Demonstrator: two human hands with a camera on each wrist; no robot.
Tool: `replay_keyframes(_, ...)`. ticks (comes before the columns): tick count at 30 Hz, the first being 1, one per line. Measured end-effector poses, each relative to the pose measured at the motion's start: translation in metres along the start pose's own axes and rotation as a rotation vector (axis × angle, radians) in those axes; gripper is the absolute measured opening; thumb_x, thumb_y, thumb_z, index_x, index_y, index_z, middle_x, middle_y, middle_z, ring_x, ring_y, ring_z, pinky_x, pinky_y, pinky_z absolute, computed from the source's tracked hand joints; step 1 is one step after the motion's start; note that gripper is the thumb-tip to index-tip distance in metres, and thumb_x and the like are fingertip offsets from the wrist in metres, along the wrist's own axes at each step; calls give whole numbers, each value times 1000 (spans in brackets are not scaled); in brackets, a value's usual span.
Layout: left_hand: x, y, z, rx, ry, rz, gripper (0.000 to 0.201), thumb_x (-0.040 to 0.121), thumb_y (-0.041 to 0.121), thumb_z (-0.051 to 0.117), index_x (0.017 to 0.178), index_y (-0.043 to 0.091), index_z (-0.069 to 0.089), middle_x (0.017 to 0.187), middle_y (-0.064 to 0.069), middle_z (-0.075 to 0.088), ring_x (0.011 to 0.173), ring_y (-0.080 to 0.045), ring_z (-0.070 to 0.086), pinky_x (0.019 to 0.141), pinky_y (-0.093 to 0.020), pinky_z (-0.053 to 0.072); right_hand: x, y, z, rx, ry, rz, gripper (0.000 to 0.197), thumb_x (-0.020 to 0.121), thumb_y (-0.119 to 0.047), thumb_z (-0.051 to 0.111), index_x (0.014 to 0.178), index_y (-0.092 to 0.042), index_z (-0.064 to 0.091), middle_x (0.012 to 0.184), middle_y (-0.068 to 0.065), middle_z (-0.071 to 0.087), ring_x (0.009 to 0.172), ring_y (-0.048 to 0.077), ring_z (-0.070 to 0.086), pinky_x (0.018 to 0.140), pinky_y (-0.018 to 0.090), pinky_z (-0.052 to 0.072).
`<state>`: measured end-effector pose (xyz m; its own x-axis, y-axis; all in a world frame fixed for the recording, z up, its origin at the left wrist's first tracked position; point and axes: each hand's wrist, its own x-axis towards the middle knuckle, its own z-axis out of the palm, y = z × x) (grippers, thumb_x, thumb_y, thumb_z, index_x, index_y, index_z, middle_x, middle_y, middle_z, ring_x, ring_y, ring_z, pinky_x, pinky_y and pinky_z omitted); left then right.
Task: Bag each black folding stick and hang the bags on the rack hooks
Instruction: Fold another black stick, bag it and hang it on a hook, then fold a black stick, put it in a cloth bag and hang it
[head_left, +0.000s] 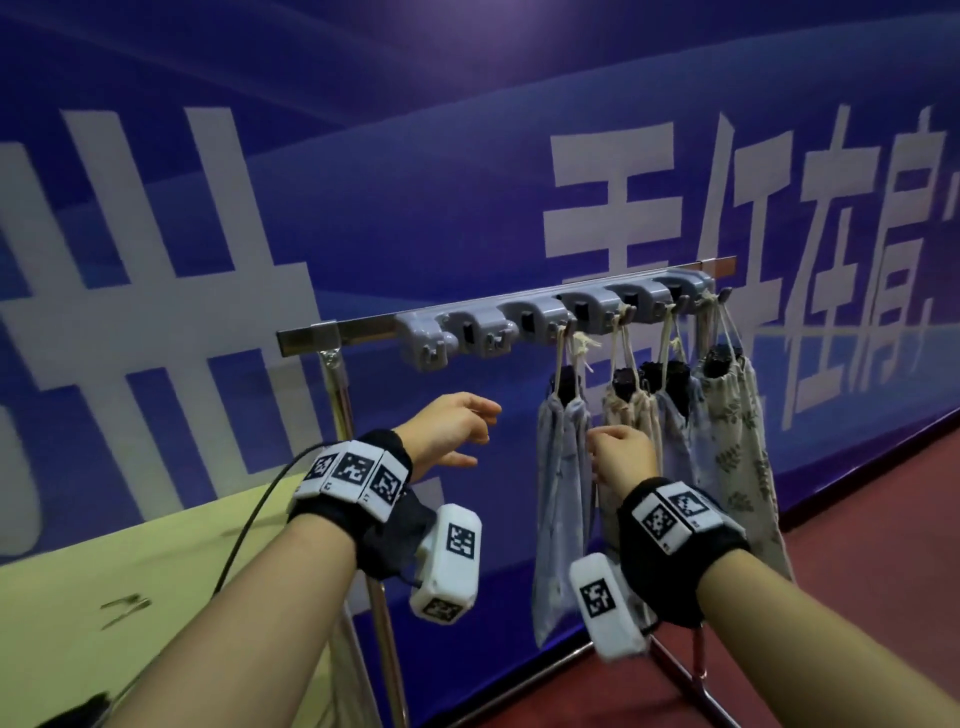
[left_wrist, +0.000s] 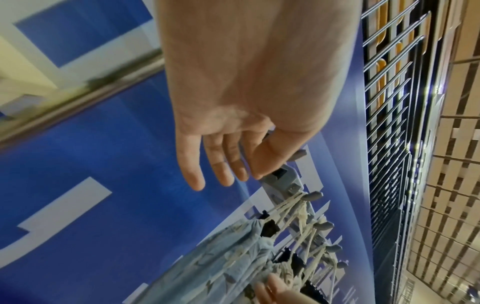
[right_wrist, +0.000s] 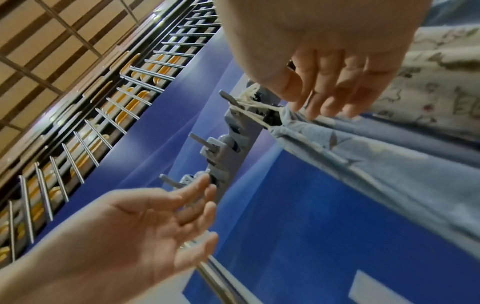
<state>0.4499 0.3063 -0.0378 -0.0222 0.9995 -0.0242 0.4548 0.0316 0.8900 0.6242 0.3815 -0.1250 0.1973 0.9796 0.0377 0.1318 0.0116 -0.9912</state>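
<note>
Four bags (head_left: 563, 499) hang in a row from the right-hand hooks (head_left: 569, 327) of the grey rack (head_left: 550, 314), each with its long axis straight down and its drawstring mouth at the top. Only the black top of a stick (head_left: 569, 382) pokes up out of each mouth; the rest of every stick is hidden inside the cloth, so the folds cannot be made out. The bags overlap one another, and the lower ends of the middle two are covered by the right hand (head_left: 621, 457) and its wrist strap. The rack's far right end is blurred against the blue wall (head_left: 415, 208).

The left hand (head_left: 449, 431) hovers below the bare left hooks, fingers (left_wrist: 191, 168) loosely spread and holding nothing. The right hand is just beside the leftmost bag, its fingers (right_wrist: 326, 86) relaxed, half bent and empty in the wrist view; whether the fingertips touch the cloth cannot be told.

A green worktop (head_left: 78, 597) shows at lower left, cut off by the frame edge. The rack's metal stand (head_left: 382, 623) is partly hidden by the left wrist camera.
</note>
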Motion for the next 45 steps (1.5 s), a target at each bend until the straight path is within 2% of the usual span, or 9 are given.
replay_keyframes(2, -12, -5, -8, -15, 60, -17, 32, 90, -3, 45, 116, 15, 52, 114, -1, 50, 106, -17, 51, 85, -36, 48, -21, -12, 5, 111, -70, 83, 29, 88, -1, 47, 60, -6, 54, 61, 12, 47, 35, 12, 42, 37, 18, 35)
replay_keyframes(6, -34, -11, -22, -36, 137, -19, 34, 91, 0, 46, 123, 12, 49, 113, -5, 50, 105, -18, 52, 85, -36, 49, -49, -37, 15, 315, -199, 161, 32, 95, -2, 41, 65, -11, 45, 53, 3, 41, 18, 3, 28, 31, 6, 19)
replay_keyframes(13, -93, -34, -69, -59, 248, -51, 30, 92, 1, 45, 119, 14, 51, 100, -2, 51, 86, -13, 54, 67, -29, 49, -134, -67, 56, 276, -382, 122, 26, 95, -5, 46, 70, -10, 49, 64, 4, 42, 48, 13, 30, 49, 25, 23)
replay_keyframes(28, -211, -122, -176, -145, 462, -204, 25, 93, 2, 45, 113, 12, 56, 102, -5, 53, 91, -16, 54, 75, -33, 52, -257, -78, 181, 157, -681, 126, 24, 94, -9, 47, 71, -13, 52, 67, 0, 47, 54, 11, 39, 54, 22, 33)
replay_keyframes(32, -237, -145, -197, -131, 518, -247, 25, 93, 2, 44, 112, 14, 55, 99, -3, 53, 89, -15, 53, 70, -30, 49, -277, -70, 214, 93, -576, -8, 23, 92, -7, 47, 73, -12, 57, 72, 3, 54, 62, 16, 46, 58, 25, 36)
replay_keyframes(35, -250, -166, -210, -109, 580, -279, 24, 92, 3, 43, 109, 15, 55, 95, -2, 52, 84, -13, 51, 68, -28, 47, -289, -62, 237, 53, -433, -104, 22, 92, -8, 43, 97, -9, 64, 92, 5, 57, 84, 20, 50, 72, 23, 37)
replay_keyframes(38, -255, -187, -214, -106, 635, -304, 23, 91, 3, 42, 104, 15, 56, 86, 1, 51, 74, -10, 48, 64, -26, 42, -292, -57, 252, 52, -386, -58, 27, 93, -8, 41, 106, -6, 63, 108, 11, 62, 93, 26, 54, 75, 24, 38)
replay_keyframes(43, -256, -219, -217, -219, 592, -293, 24, 95, 0, 39, 88, 14, 58, 85, -3, 53, 68, -12, 49, 57, -23, 41, -273, -28, 273, 86, -366, 95, 11, 79, -14, 53, 89, -18, 56, 123, 16, 54, 88, 29, 53, 84, 38, 48)
replay_keyframes(45, -257, -224, -221, -302, 616, -216, 25, 95, -1, 37, 91, 12, 59, 87, -2, 54, 67, -12, 50, 57, -24, 42, -274, -25, 274, 8, -486, 119, 39, 76, -25, 60, 113, -15, 52, 127, 14, 48, 97, 33, 55, 85, 42, 49)
